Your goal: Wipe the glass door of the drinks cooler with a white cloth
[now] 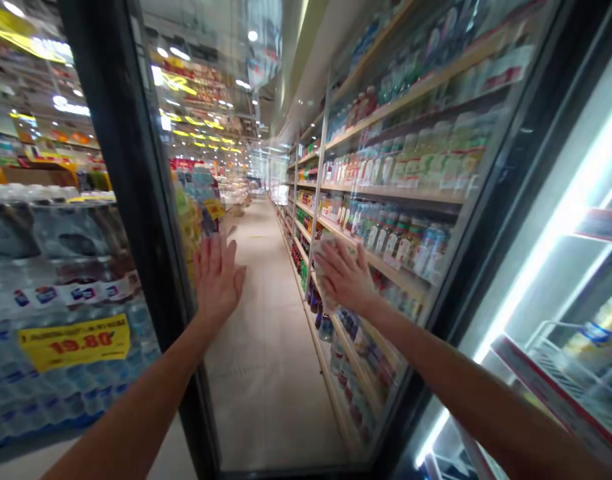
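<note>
Before me stands a glass door point(266, 413) in a black frame. My left hand point(218, 277) is open, palm forward with fingers stretched up, against the pane near the frame's left side. Under the spread fingers of my right hand point(347, 275) lies a pale, crumpled cloth point(327, 283), held flat to the glass toward the right side. The cloth sticks out past the left edge of that hand; the rest of it is covered by the palm.
At right, a lit cooler interior holds wire shelves point(596, 373) with a yellow-and-white package point(603, 327). Stacked bottled-water packs point(61, 393) with a yellow price sign point(76, 342) stand at left. Bottle shelves point(393, 190) and an aisle floor point(259, 267) appear in the glass.
</note>
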{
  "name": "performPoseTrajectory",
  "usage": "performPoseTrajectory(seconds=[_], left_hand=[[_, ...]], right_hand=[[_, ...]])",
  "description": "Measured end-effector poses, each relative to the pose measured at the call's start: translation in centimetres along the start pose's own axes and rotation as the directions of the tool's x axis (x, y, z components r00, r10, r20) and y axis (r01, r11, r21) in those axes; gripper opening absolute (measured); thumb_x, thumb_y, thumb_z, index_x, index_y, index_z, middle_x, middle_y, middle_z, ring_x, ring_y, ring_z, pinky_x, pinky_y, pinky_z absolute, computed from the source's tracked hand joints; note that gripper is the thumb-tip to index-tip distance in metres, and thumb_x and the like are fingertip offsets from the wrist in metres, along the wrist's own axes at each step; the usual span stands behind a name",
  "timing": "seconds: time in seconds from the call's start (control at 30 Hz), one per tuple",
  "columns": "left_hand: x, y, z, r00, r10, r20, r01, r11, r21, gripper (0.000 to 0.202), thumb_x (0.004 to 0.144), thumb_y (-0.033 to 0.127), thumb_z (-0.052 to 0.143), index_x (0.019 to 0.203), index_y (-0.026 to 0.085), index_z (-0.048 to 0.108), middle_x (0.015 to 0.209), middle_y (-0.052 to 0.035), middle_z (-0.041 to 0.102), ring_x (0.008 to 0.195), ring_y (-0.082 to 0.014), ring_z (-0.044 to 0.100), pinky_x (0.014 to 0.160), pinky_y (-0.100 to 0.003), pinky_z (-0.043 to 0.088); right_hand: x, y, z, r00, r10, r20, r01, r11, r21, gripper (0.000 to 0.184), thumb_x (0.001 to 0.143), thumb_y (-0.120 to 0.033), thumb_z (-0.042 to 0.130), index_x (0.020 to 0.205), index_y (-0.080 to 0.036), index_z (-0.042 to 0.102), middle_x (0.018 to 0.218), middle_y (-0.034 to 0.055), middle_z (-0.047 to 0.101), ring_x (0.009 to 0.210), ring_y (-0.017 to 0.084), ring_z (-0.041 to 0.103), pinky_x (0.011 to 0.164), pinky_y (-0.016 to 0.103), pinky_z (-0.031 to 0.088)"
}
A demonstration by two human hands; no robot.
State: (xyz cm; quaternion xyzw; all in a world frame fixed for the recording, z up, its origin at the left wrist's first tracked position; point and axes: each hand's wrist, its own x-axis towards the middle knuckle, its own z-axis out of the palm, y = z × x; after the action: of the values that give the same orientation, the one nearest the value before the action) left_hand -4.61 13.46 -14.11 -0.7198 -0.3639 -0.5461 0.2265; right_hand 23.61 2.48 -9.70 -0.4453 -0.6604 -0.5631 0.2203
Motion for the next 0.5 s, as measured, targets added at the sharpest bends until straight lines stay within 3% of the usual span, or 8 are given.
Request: performPoseTrajectory(seconds=[0.1, 0.13, 0.2, 0.23, 0.27, 0.37, 0.43, 0.5], left_hand=[[0.0, 0.2, -0.5, 1.0, 0.005, 0.012, -0.005, 0.999, 0.032, 0.053, 0.092, 0.037, 0.034, 0.137, 0.01, 0.036, 0.148, -0.0183, 0.024, 0.14, -0.0291, 0.01, 0.111, -0.054, 0.014], [0.0, 0.3, -0.7, 1.0, 0.004, 0.017, -0.005, 0.999, 0.044, 0.054, 0.092, 0.037, 0.034, 0.138, 0.01, 0.035, 0.148, -0.0189, 0.024, 0.14, -0.0291, 0.01, 0.111, -0.054, 0.015], [-0.1, 0.6, -1.0, 1.0, 0.004, 0.031, -0.006, 0.997, 0.071, 0.055, 0.092, 0.037, 0.034, 0.138, 0.008, 0.033, 0.148, -0.0199, 0.023, 0.14, -0.0294, 0.009, 0.111, -0.054, 0.015], [-0.1, 0.6, -1.2, 0.999, 0.006, 0.037, -0.01, 0.996, 0.084, 0.056, 0.091, 0.037, 0.034, 0.139, 0.007, 0.033, 0.148, -0.0205, 0.022, 0.14, -0.0299, 0.009, 0.111, -0.055, 0.015], [-0.2, 0.6, -1.3, 0.999, 0.01, 0.04, -0.013, 0.995, 0.095, 0.056, 0.091, 0.037, 0.034, 0.138, 0.007, 0.033, 0.148, -0.021, 0.022, 0.14, -0.0304, 0.008, 0.111, -0.054, 0.016], [-0.3, 0.5, -1.7, 0.999, 0.014, 0.051, -0.019, 0.995, 0.098, 0.057, 0.091, 0.039, 0.034, 0.139, 0.008, 0.032, 0.149, -0.0205, 0.021, 0.14, -0.0307, 0.008, 0.111, -0.054, 0.015], [-0.3, 0.4, -1.8, 0.999, 0.007, 0.053, -0.012, 0.997, 0.082, 0.057, 0.091, 0.04, 0.035, 0.139, 0.01, 0.032, 0.149, -0.0196, 0.021, 0.14, -0.0299, 0.007, 0.111, -0.054, 0.013], [-0.4, 0.5, -1.9, 0.998, -0.007, 0.059, 0.003, 0.998, 0.07, 0.057, 0.091, 0.04, 0.035, 0.139, 0.011, 0.032, 0.149, -0.0191, 0.022, 0.14, -0.0294, 0.007, 0.111, -0.054, 0.012]], right_hand=[[-2.8, 3.9, -0.9, 0.988, 0.131, -0.086, -0.136, 0.99, -0.045, 0.044, 0.089, -0.024, 0.039, 0.133, -0.025, 0.041, 0.141, 0.0069, 0.041, 0.139, 0.021, 0.018, 0.112, 0.052, 0.007], [-3.5, 5.7, -1.4, 0.946, 0.295, -0.134, -0.304, 0.951, -0.055, 0.045, 0.09, -0.023, 0.036, 0.135, -0.02, 0.039, 0.143, 0.0127, 0.037, 0.139, 0.025, 0.018, 0.11, 0.057, 0.01], [-4.0, 7.8, -2.0, 0.786, 0.585, -0.201, -0.604, 0.796, -0.043, 0.048, 0.09, -0.025, 0.033, 0.137, -0.011, 0.036, 0.145, 0.0222, 0.029, 0.138, 0.034, 0.017, 0.103, 0.065, 0.016], [-3.8, 7.4, -1.9, 0.722, 0.66, -0.209, -0.679, 0.734, -0.028, 0.049, 0.09, -0.027, 0.033, 0.137, -0.011, 0.036, 0.145, 0.0223, 0.028, 0.137, 0.035, 0.016, 0.102, 0.065, 0.018], [-3.3, 6.0, -1.6, 0.714, 0.675, -0.187, -0.688, 0.726, -0.009, 0.05, 0.09, -0.029, 0.035, 0.136, -0.012, 0.037, 0.146, 0.0206, 0.028, 0.138, 0.035, 0.016, 0.103, 0.064, 0.019], [-1.6, -1.8, 0.1, 0.925, 0.381, -0.015, -0.377, 0.92, 0.108, 0.047, 0.086, -0.029, 0.043, 0.132, -0.021, 0.045, 0.142, 0.0098, 0.039, 0.139, 0.027, 0.016, 0.111, 0.054, 0.012], [-1.5, -5.9, 1.0, 0.985, 0.17, 0.02, -0.17, 0.965, 0.197, 0.045, 0.084, -0.027, 0.045, 0.129, -0.024, 0.048, 0.139, 0.0057, 0.045, 0.138, 0.023, 0.02, 0.113, 0.051, 0.006], [-2.9, -6.4, 1.3, 0.994, 0.11, 0.018, -0.111, 0.973, 0.204, 0.044, 0.085, -0.024, 0.044, 0.128, -0.03, 0.048, 0.137, 0.0011, 0.047, 0.137, 0.018, 0.024, 0.114, 0.048, 0.004]])
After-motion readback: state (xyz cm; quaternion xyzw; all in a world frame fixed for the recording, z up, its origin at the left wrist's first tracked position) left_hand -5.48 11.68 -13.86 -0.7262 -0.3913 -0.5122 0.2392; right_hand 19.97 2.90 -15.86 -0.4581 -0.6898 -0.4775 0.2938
